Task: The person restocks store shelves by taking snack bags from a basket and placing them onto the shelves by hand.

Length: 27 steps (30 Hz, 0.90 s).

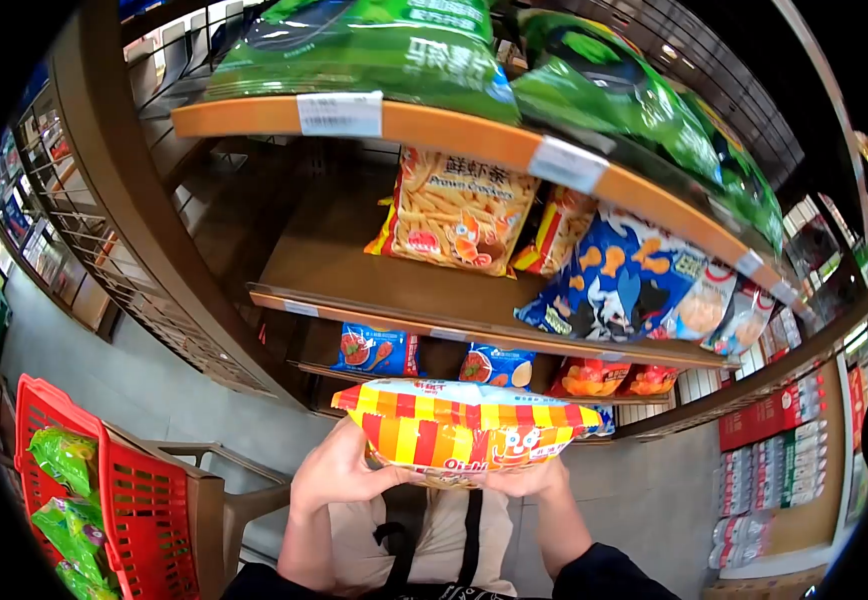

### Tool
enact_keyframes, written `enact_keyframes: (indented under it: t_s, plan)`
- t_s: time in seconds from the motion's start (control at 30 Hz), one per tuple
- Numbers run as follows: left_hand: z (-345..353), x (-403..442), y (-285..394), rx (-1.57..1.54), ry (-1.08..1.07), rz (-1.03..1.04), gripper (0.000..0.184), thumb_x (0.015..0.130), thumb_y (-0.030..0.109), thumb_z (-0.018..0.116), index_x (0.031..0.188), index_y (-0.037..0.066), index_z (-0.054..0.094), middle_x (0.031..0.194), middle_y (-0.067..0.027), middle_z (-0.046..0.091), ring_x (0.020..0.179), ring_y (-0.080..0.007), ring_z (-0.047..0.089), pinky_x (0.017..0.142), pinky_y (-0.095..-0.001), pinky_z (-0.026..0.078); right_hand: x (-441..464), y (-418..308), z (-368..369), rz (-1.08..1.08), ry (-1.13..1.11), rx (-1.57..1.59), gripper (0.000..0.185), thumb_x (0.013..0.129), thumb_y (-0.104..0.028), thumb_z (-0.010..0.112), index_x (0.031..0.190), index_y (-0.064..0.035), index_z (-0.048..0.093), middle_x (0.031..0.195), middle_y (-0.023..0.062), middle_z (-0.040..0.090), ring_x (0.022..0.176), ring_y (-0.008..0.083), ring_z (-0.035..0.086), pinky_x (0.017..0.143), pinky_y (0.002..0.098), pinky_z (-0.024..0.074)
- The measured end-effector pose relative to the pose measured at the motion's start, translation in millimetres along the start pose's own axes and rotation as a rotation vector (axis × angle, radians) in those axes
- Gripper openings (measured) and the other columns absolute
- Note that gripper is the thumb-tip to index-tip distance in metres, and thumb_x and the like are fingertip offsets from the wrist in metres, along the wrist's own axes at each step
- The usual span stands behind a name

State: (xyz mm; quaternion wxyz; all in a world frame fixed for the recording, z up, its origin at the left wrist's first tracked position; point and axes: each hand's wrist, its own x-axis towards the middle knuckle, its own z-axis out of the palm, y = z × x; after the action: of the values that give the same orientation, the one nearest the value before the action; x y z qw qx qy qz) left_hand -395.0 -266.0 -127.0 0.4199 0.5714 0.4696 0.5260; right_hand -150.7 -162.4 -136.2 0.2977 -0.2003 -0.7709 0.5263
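A red and yellow striped snack bag (pixel 434 435) with "Oishi" lettering and a cartoon face is held between both hands in front of my body. My left hand (pixel 339 470) grips its left end, thumb along the underside. At its right end, my right hand (pixel 529 480) holds the bag from below, its fingers partly hidden. Beyond it, on the middle shelf (pixel 329 255), stands an upright prawn crackers bag (pixel 464 210), with a similar bag (pixel 559 230) beside it and a blue snack bag (pixel 619 275) further right.
Green chip bags (pixel 364 55) fill the upper shelf, which has an orange edge (pixel 434 125). Blue packets (pixel 379 348) and red packets (pixel 594 377) sit on the lower shelf. At left is a red basket (pixel 149 510) holding green packets (pixel 74 525). Bottled packs (pixel 774 470) stand at right.
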Motion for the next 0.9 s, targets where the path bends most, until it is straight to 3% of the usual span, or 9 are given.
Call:
enact_keyframes:
  t_s: [0.27, 0.4, 0.43, 0.5, 0.57, 0.67, 0.7, 0.77, 0.9]
  plan:
    - [24, -23, 15, 0.021, 0.021, 0.053, 0.059, 0.069, 0.004, 0.081, 0.121, -0.002, 0.052, 0.116, -0.0121, 0.060, 0.109, -0.0198, 0.056, 0.094, -0.0343, 0.044, -15, -36, 1, -0.183, 0.185, 0.024, 0.080, 0.056, -0.018, 0.088, 0.125, -0.0024, 0.051, 0.118, 0.0125, 0.058, 0.112, 0.0212, 0.055, 0.096, 0.0339, 0.0426]
    - [24, -25, 42, 0.316, 0.132, 0.377, 0.061, 0.064, 0.002, 0.079, 0.119, -0.002, 0.052, 0.119, -0.0157, 0.053, 0.110, -0.0296, 0.053, 0.092, -0.0346, 0.044, -5, -48, -14, -0.523, 0.155, -0.137, 0.092, 0.057, -0.025, 0.088, 0.133, -0.0012, 0.041, 0.128, 0.0174, 0.055, 0.122, 0.0264, 0.051, 0.099, 0.0363, 0.0410]
    - [20, -22, 56, 0.330, 0.126, 0.396, 0.063, 0.063, 0.004, 0.079, 0.120, -0.001, 0.052, 0.120, -0.0155, 0.053, 0.111, -0.0301, 0.052, 0.092, -0.0347, 0.043, 2, -53, -12, -0.542, 0.114, 0.062, 0.084, 0.065, -0.027, 0.085, 0.133, -0.0042, 0.042, 0.132, 0.0198, 0.052, 0.123, 0.0295, 0.050, 0.103, 0.0396, 0.0384]
    - [-3, -44, 19, 0.307, 0.183, 0.331, 0.066, 0.065, 0.015, 0.085, 0.122, 0.005, 0.055, 0.125, -0.0074, 0.059, 0.116, -0.0189, 0.055, 0.097, -0.0376, 0.043, 17, -46, -18, -0.573, 0.136, 0.123, 0.052, 0.087, -0.033, 0.065, 0.128, -0.0073, 0.050, 0.132, 0.0226, 0.049, 0.125, 0.0345, 0.047, 0.102, 0.0468, 0.0402]
    - [-4, -34, 40, 0.361, 0.267, 0.352, 0.058, 0.067, 0.011, 0.081, 0.118, 0.003, 0.056, 0.120, -0.0098, 0.060, 0.112, -0.0221, 0.056, 0.094, -0.0358, 0.043, 37, -60, -26, -0.683, 0.144, 0.093, 0.041, 0.092, -0.033, 0.058, 0.124, -0.0077, 0.055, 0.134, 0.0231, 0.049, 0.126, 0.0354, 0.046, 0.103, 0.0480, 0.0389]
    - [-8, 4, 81, 0.392, 0.276, 0.506, 0.046, 0.071, 0.006, 0.076, 0.113, -0.001, 0.058, 0.112, -0.0112, 0.063, 0.106, -0.0214, 0.059, 0.091, -0.0336, 0.045, 64, -84, -30, -0.795, 0.187, -0.053, 0.047, 0.087, -0.032, 0.065, 0.125, -0.0067, 0.052, 0.136, 0.0209, 0.047, 0.128, 0.0353, 0.044, 0.105, 0.0484, 0.0358]
    - [-15, 15, 82, 0.459, 0.295, 0.444, 0.046, 0.072, 0.005, 0.076, 0.113, -0.001, 0.057, 0.112, -0.0108, 0.063, 0.107, -0.0204, 0.059, 0.091, -0.0333, 0.046, 68, -95, -28, -0.813, 0.220, -0.153, 0.053, 0.084, -0.031, 0.068, 0.126, -0.0061, 0.050, 0.136, 0.0197, 0.046, 0.128, 0.0347, 0.043, 0.106, 0.0482, 0.0348]
    - [-21, 38, 89, 0.417, 0.297, 0.411, 0.047, 0.073, 0.004, 0.076, 0.114, -0.001, 0.055, 0.113, -0.0098, 0.062, 0.108, -0.0180, 0.058, 0.091, -0.0325, 0.046, 75, -108, -29, -0.737, 0.229, -0.269, 0.076, 0.070, -0.027, 0.081, 0.130, -0.0041, 0.042, 0.137, 0.0165, 0.044, 0.129, 0.0296, 0.041, 0.106, 0.0450, 0.0337]
    - [-23, 72, 92, 0.164, 0.233, 0.372, 0.047, 0.076, 0.007, 0.077, 0.116, 0.000, 0.053, 0.111, -0.0084, 0.062, 0.106, -0.0157, 0.058, 0.091, -0.0314, 0.046, 86, -92, -25, -0.429, 0.268, -0.075, 0.056, 0.074, -0.002, 0.077, 0.122, -0.0021, 0.049, 0.115, 0.0077, 0.061, 0.100, 0.0151, 0.062, 0.085, 0.0323, 0.0519]
